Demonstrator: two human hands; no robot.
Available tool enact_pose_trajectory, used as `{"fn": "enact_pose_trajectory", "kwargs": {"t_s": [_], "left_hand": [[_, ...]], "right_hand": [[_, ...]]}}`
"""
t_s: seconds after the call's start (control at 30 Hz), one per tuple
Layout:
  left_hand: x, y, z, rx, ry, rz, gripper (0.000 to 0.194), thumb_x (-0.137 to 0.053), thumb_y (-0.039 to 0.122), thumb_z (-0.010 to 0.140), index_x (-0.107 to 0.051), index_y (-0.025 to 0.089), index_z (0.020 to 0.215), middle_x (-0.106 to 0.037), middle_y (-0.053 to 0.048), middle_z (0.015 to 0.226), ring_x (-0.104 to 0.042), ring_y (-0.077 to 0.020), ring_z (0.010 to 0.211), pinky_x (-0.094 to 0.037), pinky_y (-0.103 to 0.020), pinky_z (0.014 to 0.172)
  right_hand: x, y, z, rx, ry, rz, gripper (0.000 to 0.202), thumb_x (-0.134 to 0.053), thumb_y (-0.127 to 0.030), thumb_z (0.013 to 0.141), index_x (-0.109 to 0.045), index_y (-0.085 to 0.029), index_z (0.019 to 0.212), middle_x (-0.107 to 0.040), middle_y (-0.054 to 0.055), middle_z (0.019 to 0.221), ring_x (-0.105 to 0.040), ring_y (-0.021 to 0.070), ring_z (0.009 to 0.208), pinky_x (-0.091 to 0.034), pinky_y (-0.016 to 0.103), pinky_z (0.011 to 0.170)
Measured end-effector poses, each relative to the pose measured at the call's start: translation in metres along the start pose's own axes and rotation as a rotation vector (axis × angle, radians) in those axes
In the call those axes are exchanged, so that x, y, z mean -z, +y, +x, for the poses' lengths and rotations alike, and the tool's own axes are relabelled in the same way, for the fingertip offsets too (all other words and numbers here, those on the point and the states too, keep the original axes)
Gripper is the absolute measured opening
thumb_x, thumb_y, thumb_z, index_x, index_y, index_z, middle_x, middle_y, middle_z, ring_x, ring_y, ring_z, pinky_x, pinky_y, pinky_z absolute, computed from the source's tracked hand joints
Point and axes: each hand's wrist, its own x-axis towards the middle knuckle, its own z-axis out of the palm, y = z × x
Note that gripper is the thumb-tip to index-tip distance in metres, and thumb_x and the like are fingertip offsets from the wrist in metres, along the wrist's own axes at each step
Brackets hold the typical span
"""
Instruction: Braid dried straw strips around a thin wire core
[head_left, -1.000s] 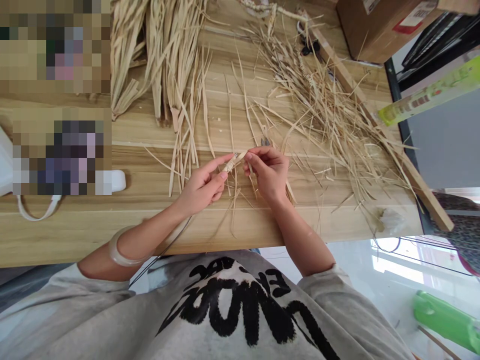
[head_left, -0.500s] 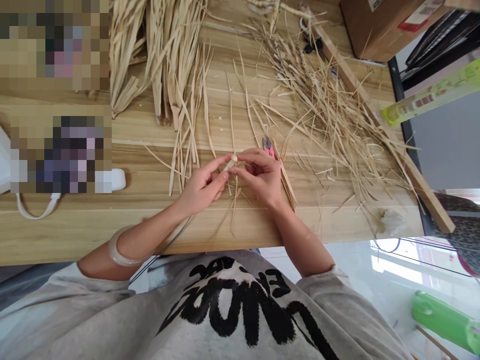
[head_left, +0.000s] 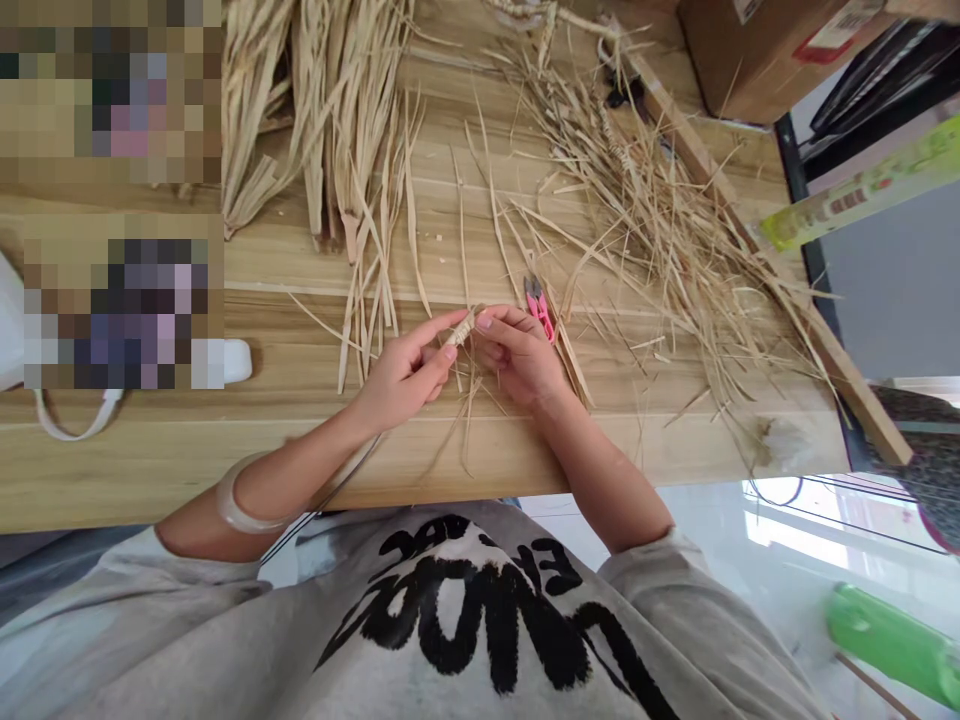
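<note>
- Pinching the wrapped straw piece [head_left: 460, 333] between thumb and forefinger, the left hand [head_left: 401, 375] was closed on its near end, over the table [head_left: 187, 450], not far from the middle of the near edge.
- The right hand [head_left: 523, 358] had thumb and forefinger pressed together on a thin strip [head_left: 478, 311] at the far end of the piece.
- In my judgement, the wrapping could become loose if the left thumb slipped, or if the right fingers let the strip go slack.
- The strip looked dry, so it could split if it was bent too sharply or pulled too strongly.
- The pink snips [head_left: 540, 312] lay just beside the right hand, and a wide, careless movement could push them toward the straw heap [head_left: 637, 200].
- Hidden were the left palm and the end of the strip; whether the piece touched the table, I could not tell.
- Two areas along the table's left side were blurred into blocks, and the cardboard box [head_left: 750, 70] by the right edge was cut off above.
</note>
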Motion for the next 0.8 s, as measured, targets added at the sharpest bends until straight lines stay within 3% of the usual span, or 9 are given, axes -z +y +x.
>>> {"fn": "enact_pose_trajectory", "kwargs": {"t_s": [0.17, 0.27, 0.6, 0.8], "left_hand": [[0.0003, 0.0006, -0.0005, 0.001, 0.001, 0.025, 0.062, -0.066, 0.044, 0.090, -0.051, 0.016, 0.143, -0.032, 0.011, 0.047, -0.025, -0.0062, 0.040, -0.023, -0.021, 0.038], [0.0004, 0.0002, -0.0001, -0.001, -0.001, 0.025, 0.060, -0.067, 0.043, 0.090, -0.052, 0.017, 0.142, -0.032, 0.011, 0.047, -0.025, -0.0061, 0.039, -0.022, -0.020, 0.038], [0.0011, -0.0014, -0.0007, -0.011, 0.004, 0.046, 0.056, -0.066, 0.042, 0.091, -0.054, 0.018, 0.140, -0.033, 0.011, 0.047, -0.026, -0.0060, 0.038, -0.023, -0.020, 0.038], [0.0012, -0.0011, -0.0018, -0.019, 0.007, 0.102, 0.055, -0.064, 0.042, 0.092, -0.055, 0.017, 0.140, -0.036, 0.010, 0.046, -0.029, -0.0065, 0.038, -0.025, -0.020, 0.038]], "right_hand": [[0.0036, -0.0006, 0.0015, 0.072, -0.005, -0.007, 0.043, -0.089, -0.036, 0.058, -0.062, -0.025, 0.090, -0.054, -0.009, 0.064, -0.028, 0.0043, 0.047, -0.020, 0.023, 0.044], [0.0061, 0.0005, 0.0022, 0.088, -0.016, -0.086, 0.041, -0.086, -0.039, 0.064, -0.066, -0.027, 0.097, -0.051, -0.008, 0.064, -0.027, 0.0060, 0.049, -0.021, 0.024, 0.045], [-0.0005, 0.0005, -0.0010, 0.120, 0.072, -0.128, 0.034, -0.086, -0.048, 0.063, -0.071, -0.025, 0.082, -0.039, -0.009, 0.052, -0.026, 0.0057, 0.046, -0.019, 0.023, 0.042], [0.0001, 0.0008, -0.0015, 0.169, 0.094, -0.169, 0.039, -0.085, -0.055, 0.064, -0.070, -0.022, 0.080, -0.048, -0.007, 0.058, -0.029, 0.0040, 0.047, -0.021, 0.022, 0.042]]}}
